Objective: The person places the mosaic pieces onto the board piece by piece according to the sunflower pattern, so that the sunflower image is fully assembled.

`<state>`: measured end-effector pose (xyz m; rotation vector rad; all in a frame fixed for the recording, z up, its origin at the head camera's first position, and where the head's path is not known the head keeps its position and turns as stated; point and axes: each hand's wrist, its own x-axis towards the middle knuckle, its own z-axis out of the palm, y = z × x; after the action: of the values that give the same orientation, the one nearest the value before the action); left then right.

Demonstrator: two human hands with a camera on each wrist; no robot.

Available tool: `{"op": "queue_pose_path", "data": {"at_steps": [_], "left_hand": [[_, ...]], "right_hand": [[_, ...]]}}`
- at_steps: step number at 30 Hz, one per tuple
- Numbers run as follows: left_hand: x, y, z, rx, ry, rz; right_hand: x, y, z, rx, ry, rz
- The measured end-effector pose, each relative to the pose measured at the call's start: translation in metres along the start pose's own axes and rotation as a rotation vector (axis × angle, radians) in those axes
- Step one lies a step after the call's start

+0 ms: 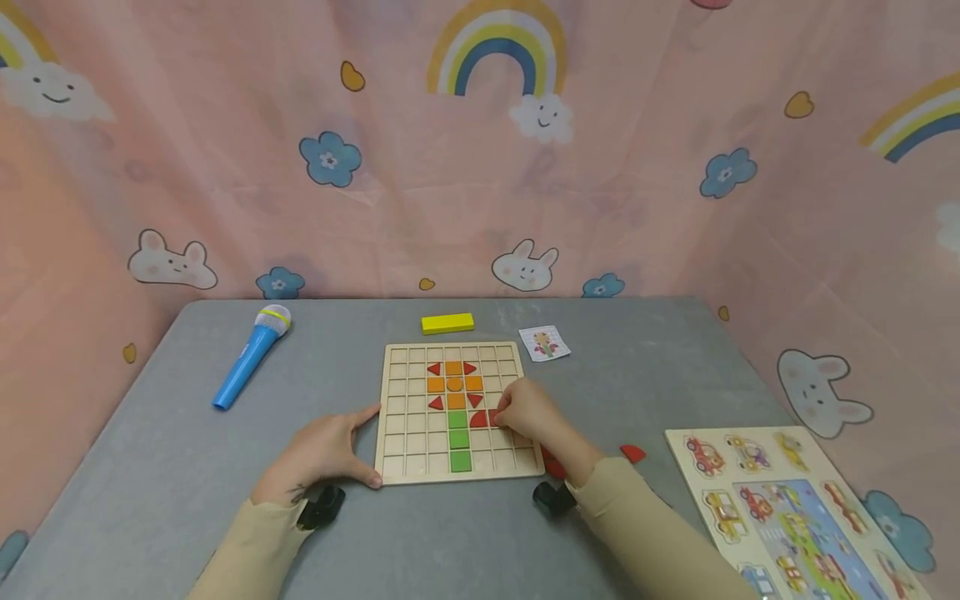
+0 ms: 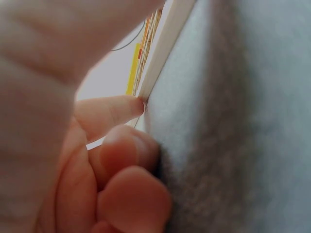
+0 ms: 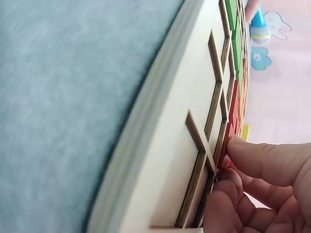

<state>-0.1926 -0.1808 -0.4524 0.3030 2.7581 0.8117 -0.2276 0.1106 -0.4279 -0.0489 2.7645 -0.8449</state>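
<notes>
A square wooden grid board (image 1: 408,454) lies on the table, bearing orange, green and red tiles in a flower-like figure. At its left edge is my left hand (image 1: 318,450), thumb at the lower corner and index finger higher up, spread apart; the other fingers curl loosely in the left wrist view. My right hand (image 1: 534,412) pinches a red tile (image 3: 226,145) between thumb and fingers, low over the grid cells. That tile sits just right of a red quarter-circle tile (image 1: 478,420), which adjoins the green tile column (image 1: 458,439). The fingers partly hide the pinched tile's shape.
A picture card (image 1: 545,342) and a yellow block (image 1: 447,323) lie beyond the board. Left is a blue toy microphone (image 1: 247,362). Loose red pieces (image 1: 633,453) lie near my right forearm, and a vehicle puzzle board (image 1: 720,467) at the right.
</notes>
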Motion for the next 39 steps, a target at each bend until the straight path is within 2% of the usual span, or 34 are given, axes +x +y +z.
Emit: {"op": "queue_pose_path", "data": {"at_steps": [5,11,15,19,25,28,34,39], "left_hand": [[-0.001,0.001,-0.001,0.003,0.0,0.003],[0.0,0.002,-0.002,0.003,-0.002,0.003],[0.0,0.002,-0.002,0.007,-0.001,0.005],[0.0,0.001,-0.002,0.011,-0.001,0.008],[-0.001,0.001,-0.002,0.01,0.0,0.006],[-0.001,0.002,-0.002,0.014,-0.001,0.004],[-0.002,0.003,-0.002,0.019,-0.004,0.007],[-0.001,0.003,-0.002,0.004,-0.007,0.005]], "right_hand": [[-0.005,0.003,-0.009,-0.041,0.012,-0.022],[-0.023,0.02,-0.027,-0.223,-0.002,-0.002],[-0.039,0.032,-0.029,-0.312,-0.03,0.001],[-0.05,0.036,-0.026,-0.349,-0.022,-0.01],[-0.053,0.04,-0.023,-0.334,0.004,0.002],[-0.053,0.042,-0.024,-0.264,-0.009,-0.008],[-0.049,0.039,-0.031,0.097,-0.032,0.034],[-0.041,0.023,-0.021,0.326,0.002,0.041]]}}
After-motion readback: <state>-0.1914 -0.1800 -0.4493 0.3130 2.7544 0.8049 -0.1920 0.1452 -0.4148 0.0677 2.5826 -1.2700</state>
